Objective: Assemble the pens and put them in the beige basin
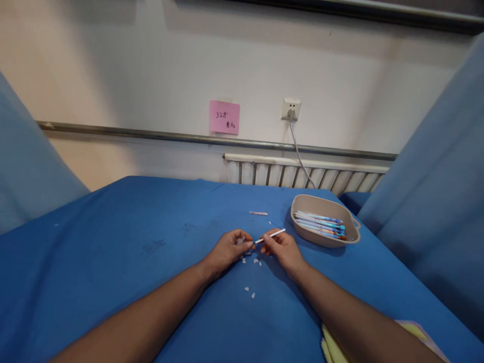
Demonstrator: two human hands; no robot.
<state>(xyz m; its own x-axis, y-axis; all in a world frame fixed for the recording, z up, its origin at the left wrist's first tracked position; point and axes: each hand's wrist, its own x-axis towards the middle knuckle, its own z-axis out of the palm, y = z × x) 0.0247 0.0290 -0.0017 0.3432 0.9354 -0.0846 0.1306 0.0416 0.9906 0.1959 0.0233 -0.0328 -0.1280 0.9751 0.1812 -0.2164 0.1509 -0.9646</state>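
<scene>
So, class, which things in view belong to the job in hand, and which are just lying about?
Probably the job:
slim white pen-like rod in the right hand, its end at the left hand
small white scattered bits
beige oval basket with white-and-blue pens

Seemingly just about:
yellow cloth
square pink paper note
slim pink-and-white stick, though that's uncertain

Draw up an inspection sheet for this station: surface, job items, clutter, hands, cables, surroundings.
Surface: blue cloth, darker patches on the left.
Job items: white stick with a teal end, in hand; tan basket on the right, holding pens.
Clutter: small white pieces near the hands; thin strip beyond them; yellow cloth by the right forearm.
Hands: right hand holds the white stick; left hand at its teal end, exact grip unclear.
Cables: grey cable from wall socket, lower end hidden.
Surroundings: pink note, radiator, blue curtains both sides.
</scene>
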